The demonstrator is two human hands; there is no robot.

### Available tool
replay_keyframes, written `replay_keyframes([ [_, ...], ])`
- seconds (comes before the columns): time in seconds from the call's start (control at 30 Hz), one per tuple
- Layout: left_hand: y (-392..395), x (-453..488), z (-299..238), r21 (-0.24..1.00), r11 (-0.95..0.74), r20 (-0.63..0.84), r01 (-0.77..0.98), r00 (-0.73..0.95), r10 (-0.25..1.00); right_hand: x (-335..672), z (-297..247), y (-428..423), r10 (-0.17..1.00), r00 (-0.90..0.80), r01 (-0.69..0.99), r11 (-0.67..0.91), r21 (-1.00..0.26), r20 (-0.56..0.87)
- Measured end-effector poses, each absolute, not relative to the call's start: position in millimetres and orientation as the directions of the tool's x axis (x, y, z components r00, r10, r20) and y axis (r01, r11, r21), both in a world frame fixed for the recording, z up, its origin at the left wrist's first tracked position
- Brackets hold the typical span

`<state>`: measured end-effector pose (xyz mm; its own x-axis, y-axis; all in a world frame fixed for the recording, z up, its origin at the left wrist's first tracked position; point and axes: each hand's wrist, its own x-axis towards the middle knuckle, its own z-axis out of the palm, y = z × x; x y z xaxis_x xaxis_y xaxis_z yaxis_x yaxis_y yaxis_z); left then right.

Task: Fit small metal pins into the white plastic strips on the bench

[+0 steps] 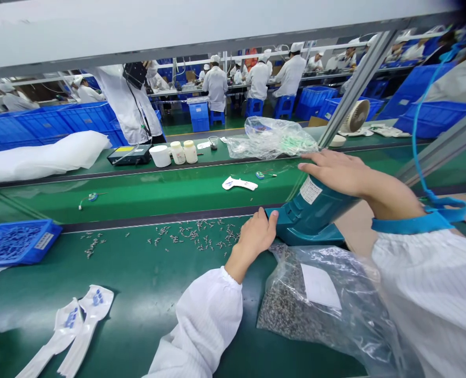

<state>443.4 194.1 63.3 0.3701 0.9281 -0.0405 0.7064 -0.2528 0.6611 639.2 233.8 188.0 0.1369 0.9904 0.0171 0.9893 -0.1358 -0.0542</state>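
A teal plastic device (321,207) with a cylindrical body, a white label and a wider base leans at the right of the green bench. My left hand (257,231) is closed on the left edge of its base, thumb uppermost. Across the top of the cylinder lies my right hand (335,170), its fingers stretched out; a blue wrist strap (414,223) circles that wrist. Just below the device rests a clear plastic bag (292,299) of small metal screws, with a white paper on it. Loose screws (201,236) are scattered left of my left hand.
A blue bin (18,241) of blue parts stands at left. Two white printed plastic pieces (85,320) lie at front left; another white piece (239,184) lies beyond the dark rail (138,216). White jars (178,152) and a metal post (362,86) stand farther back.
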Motion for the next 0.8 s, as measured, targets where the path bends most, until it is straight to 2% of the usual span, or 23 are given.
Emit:
replay_keyframes([
  [0.17,208.9,421.9,72.2,0.616,-0.293,0.018,0.731,0.359,0.933,641.0,187.0,235.0,0.992,0.123,0.991,-0.122,-0.05,0.029],
  [0.4,214.7,418.3,69.4,0.636,-0.366,0.049,0.679,0.438,0.897,641.6,187.1,235.3,0.992,0.12,0.991,-0.118,-0.055,0.029],
  [0.63,201.0,437.9,67.4,0.635,-0.317,0.151,0.704,0.289,0.945,640.7,187.4,234.2,0.994,0.109,0.993,-0.107,-0.058,0.031],
  [0.8,197.1,448.9,65.8,0.721,-0.503,0.347,0.477,0.38,0.858,637.6,190.6,232.2,0.993,0.115,0.992,-0.114,-0.054,0.021],
])
